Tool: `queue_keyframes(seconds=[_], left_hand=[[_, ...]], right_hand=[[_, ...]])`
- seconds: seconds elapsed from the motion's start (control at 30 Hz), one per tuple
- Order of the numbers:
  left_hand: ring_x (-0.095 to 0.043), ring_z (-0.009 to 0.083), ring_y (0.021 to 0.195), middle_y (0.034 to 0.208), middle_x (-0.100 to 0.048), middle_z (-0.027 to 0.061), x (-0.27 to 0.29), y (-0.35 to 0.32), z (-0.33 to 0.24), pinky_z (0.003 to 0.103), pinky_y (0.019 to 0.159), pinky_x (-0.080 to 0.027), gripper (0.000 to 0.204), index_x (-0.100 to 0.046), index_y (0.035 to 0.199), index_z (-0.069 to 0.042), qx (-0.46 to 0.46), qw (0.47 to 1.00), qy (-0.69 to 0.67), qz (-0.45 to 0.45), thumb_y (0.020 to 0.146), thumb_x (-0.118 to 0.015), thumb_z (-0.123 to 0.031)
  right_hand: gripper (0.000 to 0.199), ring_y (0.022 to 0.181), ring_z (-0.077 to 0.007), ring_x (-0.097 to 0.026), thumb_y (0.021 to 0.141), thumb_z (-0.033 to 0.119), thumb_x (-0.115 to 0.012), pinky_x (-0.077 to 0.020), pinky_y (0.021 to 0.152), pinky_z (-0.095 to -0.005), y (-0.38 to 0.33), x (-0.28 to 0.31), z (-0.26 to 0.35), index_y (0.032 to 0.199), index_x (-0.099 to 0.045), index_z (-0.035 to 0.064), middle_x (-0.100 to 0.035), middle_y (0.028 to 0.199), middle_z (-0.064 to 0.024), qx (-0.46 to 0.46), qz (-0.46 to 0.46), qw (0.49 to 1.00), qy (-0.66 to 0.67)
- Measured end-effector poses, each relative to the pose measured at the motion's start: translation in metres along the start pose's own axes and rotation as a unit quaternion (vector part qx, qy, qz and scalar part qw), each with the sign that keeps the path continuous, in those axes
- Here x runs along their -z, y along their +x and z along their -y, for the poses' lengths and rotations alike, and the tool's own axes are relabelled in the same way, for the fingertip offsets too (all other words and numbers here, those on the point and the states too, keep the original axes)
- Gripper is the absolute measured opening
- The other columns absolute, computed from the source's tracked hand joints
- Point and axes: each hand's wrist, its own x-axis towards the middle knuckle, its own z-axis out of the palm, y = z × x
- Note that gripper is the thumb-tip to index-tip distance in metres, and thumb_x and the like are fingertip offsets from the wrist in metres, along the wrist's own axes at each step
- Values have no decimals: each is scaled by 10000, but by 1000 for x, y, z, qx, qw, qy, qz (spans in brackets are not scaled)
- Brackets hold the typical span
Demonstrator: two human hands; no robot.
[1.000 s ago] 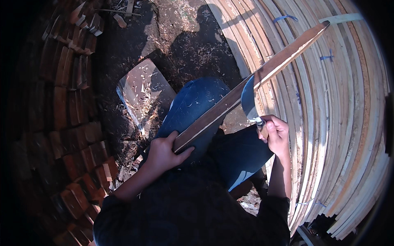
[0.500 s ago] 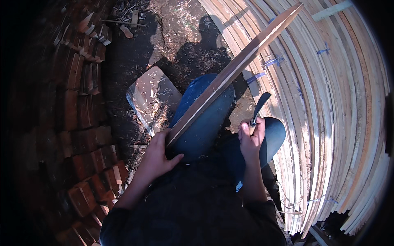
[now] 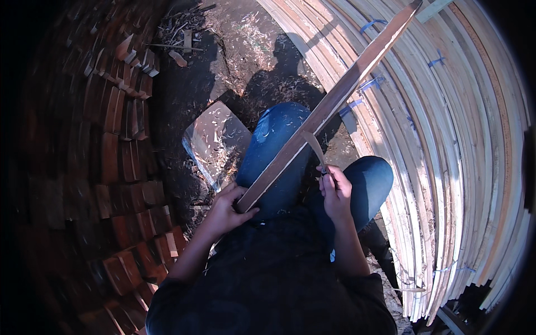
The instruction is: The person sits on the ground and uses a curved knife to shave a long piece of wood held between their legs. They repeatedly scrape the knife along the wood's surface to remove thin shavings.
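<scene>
A long dark-brown wooden strip (image 3: 335,106) with a pale, rough edge slants from my lap up to the far right, passing over my left thigh. My left hand (image 3: 228,211) grips its near end, thumb on one side and fingers around the other. In my right hand (image 3: 336,192) is a knife with a curved blade (image 3: 316,149), its handle mostly hidden in my closed fingers. The blade's tip lies against the right-hand edge of the strip, about midway along it.
Long pale wooden strips (image 3: 435,167), tied in bundles with blue bands, fill the right side. Stacked reddish-brown wood blocks (image 3: 123,268) stand at the left. A flat board (image 3: 219,134) strewn with shavings lies beside my left knee, on dark ground with more shavings.
The knife has swung from upright, apart from the strip, to touching its edge. My right hand has turned and shifted slightly left. The strip is rolled, showing more of its brown face.
</scene>
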Motion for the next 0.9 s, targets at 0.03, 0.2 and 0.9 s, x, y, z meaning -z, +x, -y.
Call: queue_keyframes(seconds=[0.03,0.2,0.9], left_hand=[[-614,287,751,816,-561,143,-4,10,-7,362,668,-501,371,-599,1003,-3,-63,997,29,-26,722,-789,-151],[-628,368,585,615,-565,187,-17,34,-18,413,551,-488,305,-507,929,2,-23,998,-15,-54,815,-708,-198],[-635,443,649,640,-589,269,-27,44,-14,469,565,-495,349,-500,945,49,3,997,33,-67,876,-651,-258]], right_hand=[[149,611,-77,-518,898,53,-621,-432,593,-233,1,1,2,1029,-583,-8,-581,718,-29,20,-16,999,-40],[181,616,-248,-615,892,99,-654,-482,605,-315,3,5,26,1012,-550,14,-595,731,-124,69,-67,977,-190],[287,619,-384,-645,890,297,-672,-501,532,-430,75,42,31,891,-617,15,-635,684,-178,173,-114,877,-433]])
